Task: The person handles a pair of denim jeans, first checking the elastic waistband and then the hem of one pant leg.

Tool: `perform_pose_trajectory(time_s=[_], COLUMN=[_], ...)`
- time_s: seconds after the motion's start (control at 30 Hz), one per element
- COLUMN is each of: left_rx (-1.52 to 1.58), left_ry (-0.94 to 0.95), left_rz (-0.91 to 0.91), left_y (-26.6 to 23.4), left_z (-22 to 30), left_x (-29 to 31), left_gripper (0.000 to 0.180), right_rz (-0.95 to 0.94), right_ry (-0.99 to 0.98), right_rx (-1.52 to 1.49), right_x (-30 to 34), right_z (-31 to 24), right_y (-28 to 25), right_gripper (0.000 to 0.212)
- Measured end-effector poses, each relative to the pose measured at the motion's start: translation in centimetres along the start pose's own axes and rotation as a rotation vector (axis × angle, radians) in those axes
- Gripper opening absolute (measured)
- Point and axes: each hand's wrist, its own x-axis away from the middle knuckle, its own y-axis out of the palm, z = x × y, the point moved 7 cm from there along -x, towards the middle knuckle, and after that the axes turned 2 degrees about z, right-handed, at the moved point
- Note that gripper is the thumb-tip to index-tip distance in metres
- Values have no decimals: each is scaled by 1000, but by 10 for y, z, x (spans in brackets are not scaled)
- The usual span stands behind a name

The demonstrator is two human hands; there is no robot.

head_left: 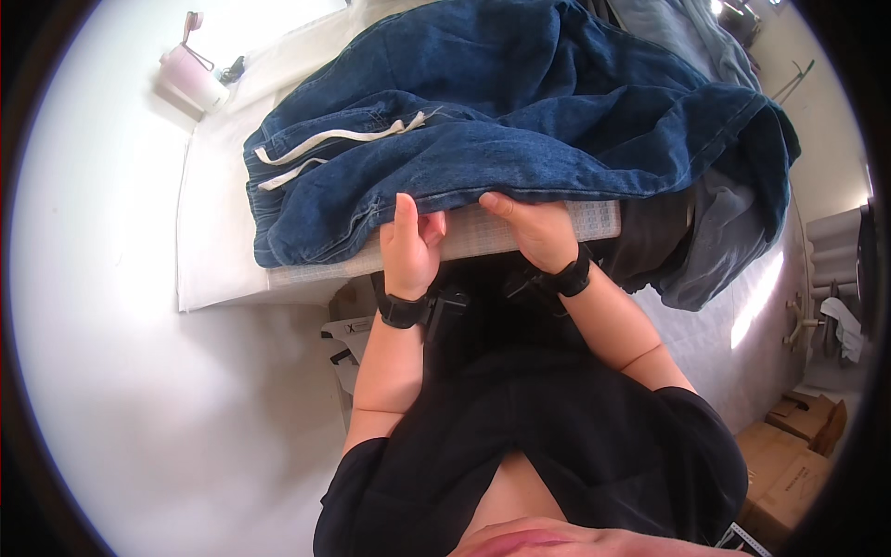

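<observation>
Blue denim trousers (520,153) with a white drawstring (343,137) at the waist lie spread across a table, the waist toward the left. At their near edge is my left hand (408,251), thumb pointing up against the denim and fingers curled beside the fold. Further right, my right hand (548,237) pinches the same edge, its thumb on top and its fingers hidden under the cloth. Both wrists wear black bands with small black devices, the left band (404,311) and the right band (568,274).
The pale table edge (594,221) runs below the trousers. A pinkish-white cylindrical device (193,79) stands at the back left by the wall. Dark and grey garments (701,246) hang at the right. Cardboard boxes (784,473) sit on the floor at lower right.
</observation>
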Motion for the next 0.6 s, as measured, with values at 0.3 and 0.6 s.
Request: perform_pose_trajectory(time_s=[0.3,0.6], left_rx=[45,-80], left_ry=[-86,-147], left_rz=[181,222], left_y=[2,-1], left_z=[-2,-3], left_x=[1,4], left_gripper=[19,31], right_rz=[-71,147], right_ry=[31,385], right_rx=[-94,8], right_x=[5,12], right_z=[0,-28], right_y=[-2,-7], right_gripper=[28,30])
